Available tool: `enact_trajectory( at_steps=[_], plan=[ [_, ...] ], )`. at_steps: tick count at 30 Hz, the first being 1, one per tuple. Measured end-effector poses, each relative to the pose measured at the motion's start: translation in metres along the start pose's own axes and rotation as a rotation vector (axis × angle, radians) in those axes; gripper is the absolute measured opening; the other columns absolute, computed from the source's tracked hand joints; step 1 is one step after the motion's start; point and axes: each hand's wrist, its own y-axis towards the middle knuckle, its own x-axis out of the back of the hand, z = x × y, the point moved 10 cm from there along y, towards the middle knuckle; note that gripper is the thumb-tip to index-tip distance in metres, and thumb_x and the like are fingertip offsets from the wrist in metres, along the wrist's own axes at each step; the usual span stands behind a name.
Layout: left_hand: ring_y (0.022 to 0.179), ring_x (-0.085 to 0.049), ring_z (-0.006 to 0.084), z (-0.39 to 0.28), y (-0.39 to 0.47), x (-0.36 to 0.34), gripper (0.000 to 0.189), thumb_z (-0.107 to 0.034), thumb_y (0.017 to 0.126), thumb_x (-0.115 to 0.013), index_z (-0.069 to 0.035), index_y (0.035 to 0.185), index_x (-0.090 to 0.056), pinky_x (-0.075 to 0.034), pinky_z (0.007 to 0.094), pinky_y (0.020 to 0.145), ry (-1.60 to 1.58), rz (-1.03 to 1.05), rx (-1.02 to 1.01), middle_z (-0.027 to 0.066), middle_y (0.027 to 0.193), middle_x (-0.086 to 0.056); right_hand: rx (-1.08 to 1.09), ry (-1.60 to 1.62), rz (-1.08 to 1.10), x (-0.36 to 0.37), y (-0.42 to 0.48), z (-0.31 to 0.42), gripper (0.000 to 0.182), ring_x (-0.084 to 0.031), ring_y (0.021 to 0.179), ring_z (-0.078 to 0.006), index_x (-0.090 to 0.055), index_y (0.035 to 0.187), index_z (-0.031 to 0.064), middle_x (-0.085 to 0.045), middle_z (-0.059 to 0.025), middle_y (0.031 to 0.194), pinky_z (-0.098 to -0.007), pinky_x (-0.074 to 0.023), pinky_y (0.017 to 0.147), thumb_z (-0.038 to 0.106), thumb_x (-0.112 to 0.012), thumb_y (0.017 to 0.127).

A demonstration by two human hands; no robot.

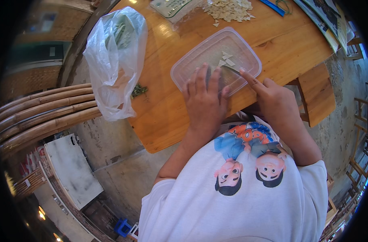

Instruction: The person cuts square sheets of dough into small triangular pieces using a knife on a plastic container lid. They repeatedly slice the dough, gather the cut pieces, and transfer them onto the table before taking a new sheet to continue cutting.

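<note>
A translucent plastic lid (199, 57) lies on the wooden table near its front edge. My left hand (206, 93) rests on the lid with its fingers spread somewhat; whether anything is pinned beneath them cannot be told. My right hand (271, 93) grips a knife (231, 71), index finger extended along it, the blade low over the lid by my left fingertips. Several small pale cut pieces (227, 59) lie on the lid just beyond the blade. Farther back, a heap of similar pale pieces (229, 9) sits on the table.
A plastic bag (117, 60) with greens inside stands at the table's left edge, beside some loose green leaves (138, 90). Clear printed packaging (175, 9) lies at the back. A blue object (273, 7) and printed papers (323, 21) are back right. A wooden stool (318, 93) stands right of the table.
</note>
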Motion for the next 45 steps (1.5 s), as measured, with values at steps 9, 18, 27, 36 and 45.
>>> enact_trajectory(
  at_steps=[9,18,27,36,45],
  plan=[
    [0.125,-0.05,0.0393,0.002,0.003,0.006,0.044,-0.032,0.094,-0.067,-0.009,0.131,-0.061,-0.035,0.0488,0.107,-0.066,-0.027,0.025,0.0185,0.139,-0.053,0.001,0.05,-0.065,0.01,-0.003,-0.015,0.071,-0.065,0.065,-0.0296,-0.055,0.148,0.031,-0.061,-0.0106,0.078,-0.0409,-0.0543,0.061,0.003,-0.067,0.084],
    [0.12,-0.049,0.0409,0.01,0.017,0.008,0.039,-0.021,0.086,-0.074,-0.007,0.121,-0.064,-0.039,0.0516,0.102,-0.175,-0.02,0.056,0.0216,0.13,-0.053,-0.003,0.096,-0.129,0.019,0.003,-0.018,0.065,-0.065,0.067,-0.0284,-0.058,0.144,0.0304,-0.061,-0.0097,0.078,-0.0408,-0.0539,0.062,0.003,-0.066,0.085],
    [0.116,-0.052,0.0395,0.003,0.029,0.007,0.037,-0.013,0.085,-0.072,-0.009,0.121,-0.066,-0.042,0.0506,0.099,-0.064,-0.023,0.057,0.0201,0.127,-0.054,0.011,0.108,-0.13,0.013,-0.005,-0.013,0.066,-0.06,0.061,-0.029,-0.058,0.145,0.0322,-0.055,-0.0102,0.074,-0.0415,-0.0509,0.058,0.003,-0.065,0.087],
    [0.115,-0.052,0.0389,0.011,0.033,0.001,0.036,-0.007,0.083,-0.069,-0.015,0.119,-0.07,-0.043,0.0497,0.098,-0.069,-0.039,0.006,0.019,0.128,-0.054,0.01,0.04,-0.111,0.004,-0.005,-0.009,0.067,-0.062,0.06,-0.0274,-0.058,0.145,0.0336,-0.057,-0.0085,0.073,-0.0402,-0.0519,0.057,0.003,-0.066,0.086],
    [0.118,-0.05,0.0403,0.007,0.026,0.006,0.035,-0.011,0.086,-0.071,-0.012,0.12,-0.069,-0.041,0.0507,0.101,-0.147,-0.01,0.01,0.0224,0.131,-0.052,-0.061,0.057,-0.152,0.013,-0.003,-0.021,0.067,-0.062,0.062,-0.0289,-0.055,0.147,0.0349,-0.056,-0.0111,0.074,-0.0421,-0.0517,0.059,0.004,-0.065,0.088]
  ],
)
